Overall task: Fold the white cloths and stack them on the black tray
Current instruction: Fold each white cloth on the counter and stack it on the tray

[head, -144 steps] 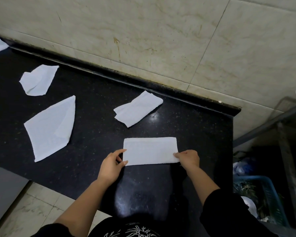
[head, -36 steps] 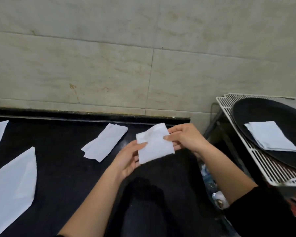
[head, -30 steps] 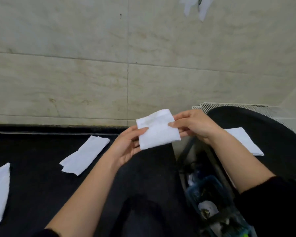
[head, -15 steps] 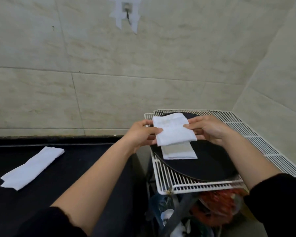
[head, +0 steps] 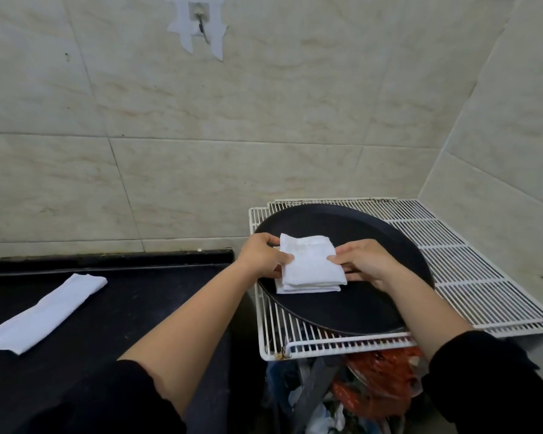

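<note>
A folded white cloth (head: 311, 263) is held low over the round black tray (head: 367, 242), right on top of another folded white cloth (head: 308, 288) that lies on the tray. My left hand (head: 262, 255) pinches the upper cloth's left edge. My right hand (head: 362, 261) pinches its right edge. Whether the upper cloth touches the lower one I cannot tell. A loosely folded white cloth (head: 47, 313) lies on the black counter (head: 107, 324) at the left.
The tray rests on a white wire rack (head: 470, 277) in the corner of the tiled walls. Under the rack sit a bin with red and blue bags (head: 376, 374). A hook (head: 201, 18) is stuck high on the wall.
Both hands carried the folded cloth from the counter rightward and lowered it onto the cloth on the tray. The view turned to the right with them.
</note>
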A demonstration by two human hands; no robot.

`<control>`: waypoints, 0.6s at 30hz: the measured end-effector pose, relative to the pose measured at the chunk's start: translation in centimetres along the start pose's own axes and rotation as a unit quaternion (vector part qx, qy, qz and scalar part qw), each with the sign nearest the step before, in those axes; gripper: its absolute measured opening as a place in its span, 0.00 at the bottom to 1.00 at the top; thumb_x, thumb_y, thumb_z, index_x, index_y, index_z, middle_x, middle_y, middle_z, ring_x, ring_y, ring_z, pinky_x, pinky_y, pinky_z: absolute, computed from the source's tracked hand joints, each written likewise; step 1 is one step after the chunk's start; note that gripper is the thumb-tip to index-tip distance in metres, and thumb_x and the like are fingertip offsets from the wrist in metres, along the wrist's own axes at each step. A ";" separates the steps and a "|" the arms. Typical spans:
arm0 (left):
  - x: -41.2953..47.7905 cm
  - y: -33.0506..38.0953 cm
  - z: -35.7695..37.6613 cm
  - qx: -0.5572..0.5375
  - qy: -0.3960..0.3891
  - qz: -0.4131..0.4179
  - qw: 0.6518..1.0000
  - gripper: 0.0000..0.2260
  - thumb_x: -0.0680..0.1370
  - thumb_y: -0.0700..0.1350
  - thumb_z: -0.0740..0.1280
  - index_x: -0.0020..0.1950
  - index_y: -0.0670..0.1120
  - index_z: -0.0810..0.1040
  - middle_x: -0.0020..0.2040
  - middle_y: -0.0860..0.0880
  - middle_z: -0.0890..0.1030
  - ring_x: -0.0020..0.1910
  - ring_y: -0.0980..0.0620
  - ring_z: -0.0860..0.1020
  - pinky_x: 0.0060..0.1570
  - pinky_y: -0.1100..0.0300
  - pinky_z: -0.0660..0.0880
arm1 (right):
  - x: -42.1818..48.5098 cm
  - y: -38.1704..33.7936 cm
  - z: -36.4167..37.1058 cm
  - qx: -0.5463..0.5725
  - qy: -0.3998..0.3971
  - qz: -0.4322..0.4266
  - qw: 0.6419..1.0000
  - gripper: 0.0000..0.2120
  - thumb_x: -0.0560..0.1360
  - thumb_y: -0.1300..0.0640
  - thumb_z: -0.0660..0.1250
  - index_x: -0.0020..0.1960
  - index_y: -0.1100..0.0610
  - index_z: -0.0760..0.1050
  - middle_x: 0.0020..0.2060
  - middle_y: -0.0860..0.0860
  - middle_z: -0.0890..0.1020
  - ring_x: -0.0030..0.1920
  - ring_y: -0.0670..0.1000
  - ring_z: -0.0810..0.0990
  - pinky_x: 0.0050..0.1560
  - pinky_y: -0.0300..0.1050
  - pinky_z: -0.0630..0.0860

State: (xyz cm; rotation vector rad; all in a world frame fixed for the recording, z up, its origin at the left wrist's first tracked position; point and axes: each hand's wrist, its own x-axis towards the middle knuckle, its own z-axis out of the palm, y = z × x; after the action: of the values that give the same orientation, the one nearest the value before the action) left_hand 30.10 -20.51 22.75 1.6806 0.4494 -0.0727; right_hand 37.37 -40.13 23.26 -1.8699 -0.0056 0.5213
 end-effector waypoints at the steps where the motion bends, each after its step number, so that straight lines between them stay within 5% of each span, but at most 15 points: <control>1: 0.1 -0.1 0.0 0.005 0.003 -0.002 1.000 0.13 0.74 0.35 0.72 0.55 0.44 0.73 0.56 0.39 0.80 0.46 0.42 0.81 0.47 0.49 0.81 | 0.1 0.1 0.0 0.004 0.002 -0.002 1.000 0.10 0.72 0.66 0.72 0.53 0.66 0.79 0.44 0.59 0.85 0.40 0.52 0.84 0.36 0.43 0.80; 14: 0.5 -1.4 -0.2 0.114 0.070 0.037 0.990 0.15 0.71 0.38 0.75 0.54 0.46 0.74 0.55 0.42 0.80 0.49 0.43 0.81 0.48 0.46 0.81 | 0.5 0.6 1.3 -0.085 0.040 -0.050 0.994 0.09 0.70 0.61 0.75 0.48 0.62 0.80 0.38 0.55 0.82 0.36 0.49 0.79 0.36 0.41 0.77; 18: 0.2 -1.5 -0.1 0.164 0.095 0.072 0.979 0.23 0.72 0.40 0.74 0.64 0.45 0.71 0.54 0.43 0.80 0.50 0.45 0.80 0.50 0.48 0.80 | 0.6 0.6 1.5 -0.095 0.090 -0.072 0.989 0.06 0.70 0.61 0.75 0.46 0.60 0.80 0.40 0.54 0.83 0.37 0.49 0.79 0.34 0.41 0.74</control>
State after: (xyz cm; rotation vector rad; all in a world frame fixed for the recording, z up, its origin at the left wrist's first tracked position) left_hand 29.74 -20.22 21.30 2.0511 0.4752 0.1275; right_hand 37.25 -38.86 22.17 -2.0781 -0.0727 0.2587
